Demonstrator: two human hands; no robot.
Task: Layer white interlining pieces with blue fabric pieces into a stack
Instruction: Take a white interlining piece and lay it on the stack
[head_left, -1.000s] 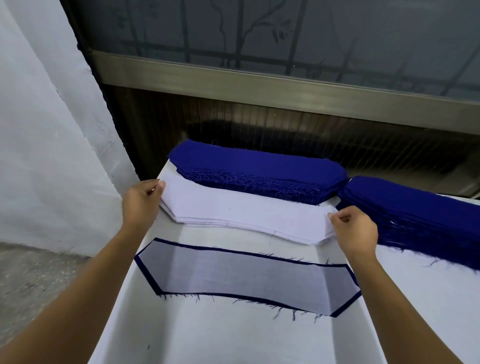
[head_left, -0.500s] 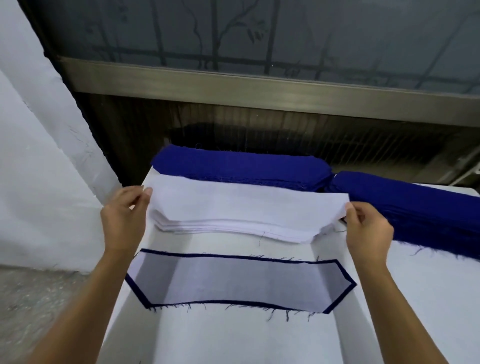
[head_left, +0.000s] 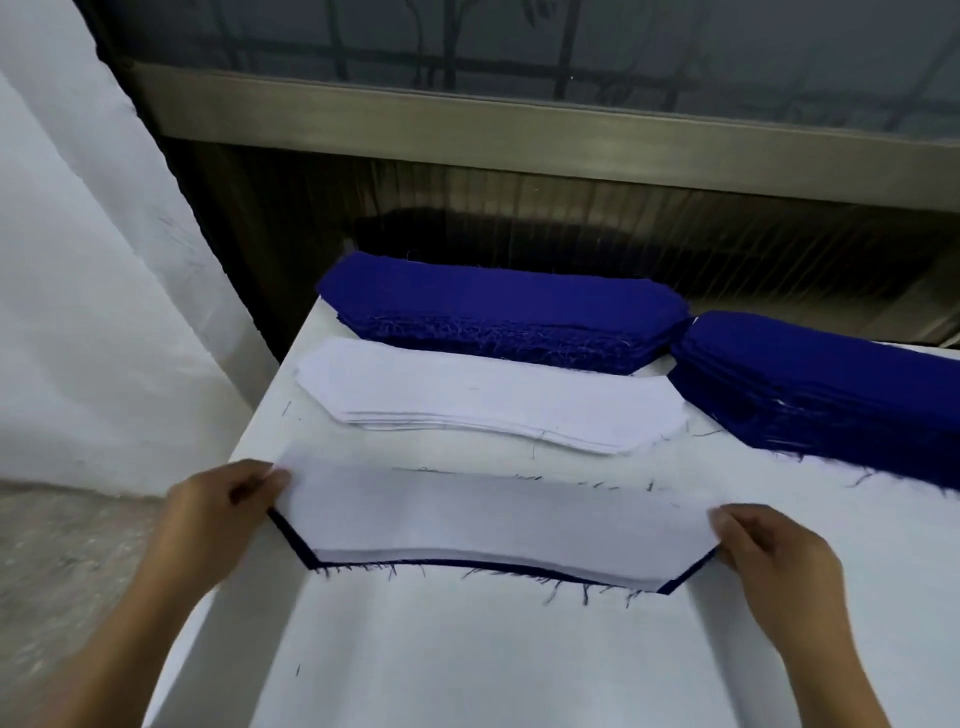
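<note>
- head view: a white elongated interlining piece with angled ends (head_left: 493, 519) is stretched between both hands, low over the white cloth-covered table (head_left: 467, 670).
- left hand (head_left: 218, 512) pinches the piece's left end – thumb on top, the other fingers curled beneath the edge.
- right hand (head_left: 774, 561) pinches the right end the same way, fingers curled round the corner.
- under the held piece lies a dark blue fabric piece of the same shape (head_left: 297, 548); only its frayed near edge and angled ends show, so the white piece covers nearly all of it. i cannot tell whether the two touch along the whole length.
- just beyond, a low stack of white interlining pieces (head_left: 488, 400) lies flat on the table, apart from the held piece.
- behind that stack sits a thick pile of dark blue fabric pieces (head_left: 498, 312) with loose threads – a second blue pile (head_left: 831, 384) lies to its right, their ends touching.
- a dull metal window frame (head_left: 519, 135) runs across the back, and a white wall (head_left: 78, 312) stands at the left.
</note>
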